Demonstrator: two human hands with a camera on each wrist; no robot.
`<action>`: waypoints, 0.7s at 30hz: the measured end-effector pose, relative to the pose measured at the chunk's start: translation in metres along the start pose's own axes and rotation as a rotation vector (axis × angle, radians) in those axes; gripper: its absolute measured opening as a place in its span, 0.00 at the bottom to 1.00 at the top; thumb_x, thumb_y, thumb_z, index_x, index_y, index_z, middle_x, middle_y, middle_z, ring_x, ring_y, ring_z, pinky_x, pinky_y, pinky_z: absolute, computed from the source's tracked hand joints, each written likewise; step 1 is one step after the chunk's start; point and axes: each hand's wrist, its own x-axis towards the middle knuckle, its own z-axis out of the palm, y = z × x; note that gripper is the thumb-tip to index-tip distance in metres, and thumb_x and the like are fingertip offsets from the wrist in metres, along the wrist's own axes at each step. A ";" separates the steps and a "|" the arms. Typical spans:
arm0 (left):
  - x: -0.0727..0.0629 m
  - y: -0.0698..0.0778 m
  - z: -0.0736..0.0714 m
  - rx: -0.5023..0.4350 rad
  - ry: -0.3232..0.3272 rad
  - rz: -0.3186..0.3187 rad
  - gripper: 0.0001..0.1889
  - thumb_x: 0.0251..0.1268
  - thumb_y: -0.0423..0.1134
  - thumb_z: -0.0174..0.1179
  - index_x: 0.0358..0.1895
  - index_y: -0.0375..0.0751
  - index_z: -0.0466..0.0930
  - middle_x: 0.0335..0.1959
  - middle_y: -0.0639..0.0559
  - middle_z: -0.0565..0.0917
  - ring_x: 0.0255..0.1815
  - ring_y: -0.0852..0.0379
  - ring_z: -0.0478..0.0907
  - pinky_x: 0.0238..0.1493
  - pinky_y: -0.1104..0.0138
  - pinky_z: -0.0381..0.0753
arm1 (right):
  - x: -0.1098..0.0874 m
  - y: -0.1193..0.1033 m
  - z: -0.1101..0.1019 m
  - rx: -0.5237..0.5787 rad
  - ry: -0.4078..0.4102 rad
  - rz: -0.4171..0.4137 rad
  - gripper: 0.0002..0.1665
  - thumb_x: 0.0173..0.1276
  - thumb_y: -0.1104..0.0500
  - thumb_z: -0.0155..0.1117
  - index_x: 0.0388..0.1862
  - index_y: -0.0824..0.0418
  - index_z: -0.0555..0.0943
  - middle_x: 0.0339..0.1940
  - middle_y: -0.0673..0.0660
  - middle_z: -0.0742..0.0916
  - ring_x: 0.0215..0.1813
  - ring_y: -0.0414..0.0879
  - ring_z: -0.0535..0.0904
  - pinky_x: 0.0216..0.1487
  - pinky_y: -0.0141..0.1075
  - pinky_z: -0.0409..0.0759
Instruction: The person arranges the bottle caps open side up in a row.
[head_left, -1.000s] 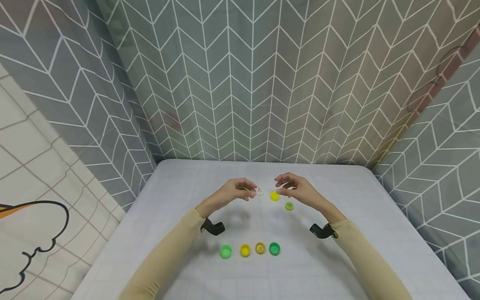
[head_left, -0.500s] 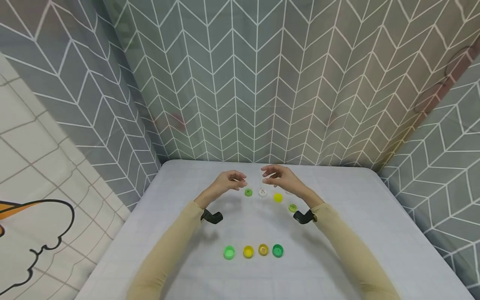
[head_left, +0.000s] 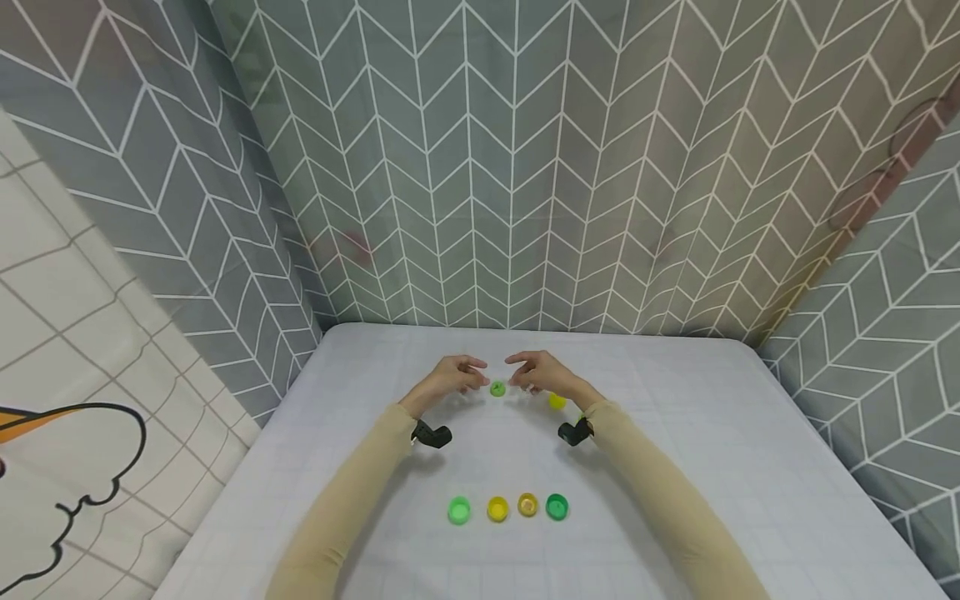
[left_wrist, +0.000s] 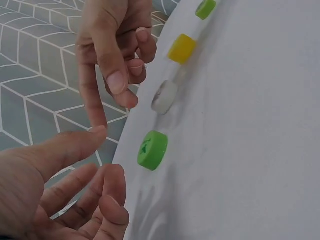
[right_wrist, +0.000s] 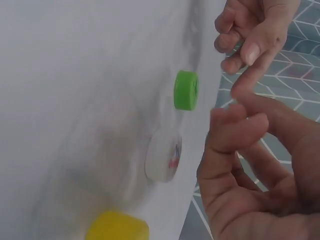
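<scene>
Left hand [head_left: 450, 377] and right hand [head_left: 545, 372], mid-frame: both empty, fingers loosely bent. Green cap [head_left: 498, 389]: lay between them. White cap [right_wrist: 163, 156]: lay between green and yellow cap [head_left: 557, 401]. Lower centre: pale green cap [head_left: 459, 510], second yellow cap [head_left: 498, 509], gold cap [head_left: 527, 505], dark green cap [head_left: 557, 507], which stood in a row on the white table [head_left: 408, 554].

A green bottle cap [left_wrist: 153, 150], its dark-marked top facing up, lies on the tabletop [head_left: 412, 558] near a white bottle cap [left_wrist: 164, 97], which sits between it and a yellow bottle cap [left_wrist: 182, 48].
</scene>
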 end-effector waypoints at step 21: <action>0.002 -0.013 0.035 0.266 0.106 0.061 0.14 0.50 0.35 0.72 0.42 0.38 0.86 0.25 0.54 0.80 0.17 0.65 0.69 0.21 0.74 0.69 | 0.018 0.008 0.033 -0.216 0.092 0.119 0.16 0.61 0.63 0.69 0.49 0.65 0.84 0.22 0.57 0.86 0.19 0.40 0.77 0.20 0.28 0.74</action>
